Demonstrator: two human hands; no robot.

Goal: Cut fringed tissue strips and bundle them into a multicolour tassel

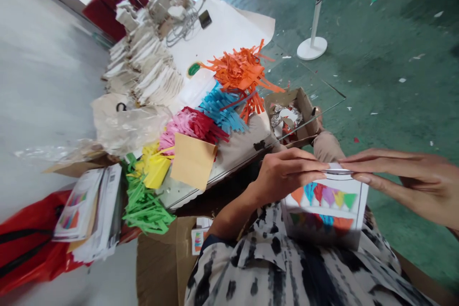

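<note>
On my lap stands a white packet [324,208] printed with rows of colourful tassel bunting. My left hand [281,172] pinches the left part of its top edge, the thumb hidden in part. From the right, my right hand [405,177] grips the same edge, fingers stretched along the top and thumb on the near side. The two hands' fingertips nearly meet over the packet's top middle. Whatever lies inside the packet is hidden.
On the glass-topped table lie orange [240,71], blue [222,107], pink [179,129], yellow [154,165] and green paper fringes [148,210], plus a tan card [192,160]. Beyond are white paper stacks [143,62]. A scrap box [304,110] and a fan [313,24] stand on the floor.
</note>
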